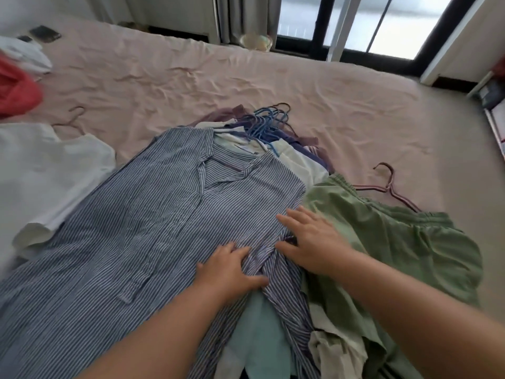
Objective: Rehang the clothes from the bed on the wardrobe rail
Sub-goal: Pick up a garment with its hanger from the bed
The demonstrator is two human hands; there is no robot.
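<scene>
We had our left hand (232, 269) bunching the striped shirt (142, 214) hem, fingers curled into the fabric; right hand (311, 239) lay flat, fingers straight, at its edge. The shirt ran long axis away from us — collar and hanger hooks (269, 120) far end, mid-bed (218, 75).
</scene>
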